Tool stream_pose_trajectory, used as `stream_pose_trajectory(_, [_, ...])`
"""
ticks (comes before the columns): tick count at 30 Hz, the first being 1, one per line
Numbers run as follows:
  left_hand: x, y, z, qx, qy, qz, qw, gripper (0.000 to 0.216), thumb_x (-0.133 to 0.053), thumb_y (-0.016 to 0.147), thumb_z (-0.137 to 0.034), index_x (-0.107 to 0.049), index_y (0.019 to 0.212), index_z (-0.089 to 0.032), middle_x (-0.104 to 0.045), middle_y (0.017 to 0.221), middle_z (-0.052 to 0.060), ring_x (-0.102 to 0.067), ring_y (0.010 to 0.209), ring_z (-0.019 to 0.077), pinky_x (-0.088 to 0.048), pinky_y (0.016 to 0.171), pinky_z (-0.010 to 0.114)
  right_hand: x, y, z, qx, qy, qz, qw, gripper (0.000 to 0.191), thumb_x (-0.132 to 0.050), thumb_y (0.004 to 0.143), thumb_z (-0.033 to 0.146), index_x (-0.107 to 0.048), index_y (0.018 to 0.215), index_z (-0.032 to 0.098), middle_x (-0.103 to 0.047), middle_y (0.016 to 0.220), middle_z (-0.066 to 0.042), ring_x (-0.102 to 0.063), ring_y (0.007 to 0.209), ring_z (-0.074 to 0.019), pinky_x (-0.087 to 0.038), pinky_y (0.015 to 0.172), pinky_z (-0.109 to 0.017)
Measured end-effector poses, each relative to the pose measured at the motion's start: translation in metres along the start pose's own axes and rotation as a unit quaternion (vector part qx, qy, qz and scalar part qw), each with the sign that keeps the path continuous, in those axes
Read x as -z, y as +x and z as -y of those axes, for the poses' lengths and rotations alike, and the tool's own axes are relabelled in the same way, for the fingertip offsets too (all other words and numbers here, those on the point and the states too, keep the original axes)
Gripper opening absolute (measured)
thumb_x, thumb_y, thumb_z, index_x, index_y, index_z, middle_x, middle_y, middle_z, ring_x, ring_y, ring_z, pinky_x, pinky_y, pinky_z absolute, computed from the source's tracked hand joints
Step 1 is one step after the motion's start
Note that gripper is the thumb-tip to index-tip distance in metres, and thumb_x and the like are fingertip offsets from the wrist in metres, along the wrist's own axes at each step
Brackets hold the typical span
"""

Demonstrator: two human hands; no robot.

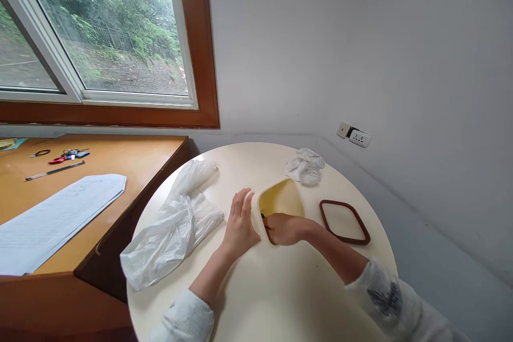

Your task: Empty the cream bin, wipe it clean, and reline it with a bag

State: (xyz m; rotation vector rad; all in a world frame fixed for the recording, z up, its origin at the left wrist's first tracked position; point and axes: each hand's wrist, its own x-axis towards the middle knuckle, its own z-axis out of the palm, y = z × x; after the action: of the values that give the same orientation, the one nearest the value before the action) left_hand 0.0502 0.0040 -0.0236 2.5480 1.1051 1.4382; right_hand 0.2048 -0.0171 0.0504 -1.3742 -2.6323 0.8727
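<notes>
A cream-coloured plastic bin (285,199) with a rounded square mouth lies tilted on the round table, its opening towards me. My left hand (240,222) grips the outside of its left wall, thumb near the rim and fingers curved over the side. Reaching into the mouth, my right hand (284,228) has its fingers curled near the inner left wall. A small dark bit shows at those fingertips, too hidden to name. To the right of the bin a brown square ring frame (345,239) lies flat.
A crumpled clear plastic bag (172,235) covers the left of the white round table (256,152). Another crumpled white bag (306,166) sits at the back right. Papers (64,219), a pen (55,170) and small items lie on the wooden desk (132,152).
</notes>
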Motion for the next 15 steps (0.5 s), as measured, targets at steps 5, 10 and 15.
stream_pose_trajectory(5, [0.005,0.002,0.003,0.063,-0.072,0.029,0.995,0.099,-0.07,0.062,-0.025,-0.007,0.138,-0.022,-0.026,0.135,0.018,-0.03,0.127,0.0342,-0.038,0.096,0.05,0.013,-0.044,0.022,0.064,-0.02,-0.032,0.997,0.03,-0.031,0.093,0.024,-0.06,0.1,0.019,-0.066,0.091,-0.004,-0.058,0.082,-0.0169,-0.046,0.069,-0.029])
stream_pose_trajectory(10, [0.011,0.006,0.005,0.095,-0.138,0.036,0.985,0.1,-0.074,0.058,-0.03,-0.012,0.137,-0.025,-0.027,0.135,0.015,-0.031,0.126,0.0337,-0.036,0.099,0.051,0.014,-0.065,0.014,0.087,-0.105,-0.125,0.983,0.036,-0.048,0.088,0.031,-0.05,0.123,0.022,-0.062,0.114,-0.005,-0.054,0.106,-0.0181,-0.025,0.107,-0.04])
stream_pose_trajectory(15, [0.017,0.01,0.006,0.125,-0.193,0.022,0.973,0.101,-0.077,0.054,-0.032,-0.018,0.135,-0.026,-0.034,0.133,0.013,-0.038,0.123,0.034,-0.039,0.098,0.051,0.011,-0.058,-0.018,0.106,-0.235,-0.211,0.943,0.026,-0.041,0.089,0.014,-0.057,0.11,0.021,-0.067,0.098,-0.005,-0.053,0.111,-0.0173,-0.009,0.111,-0.047])
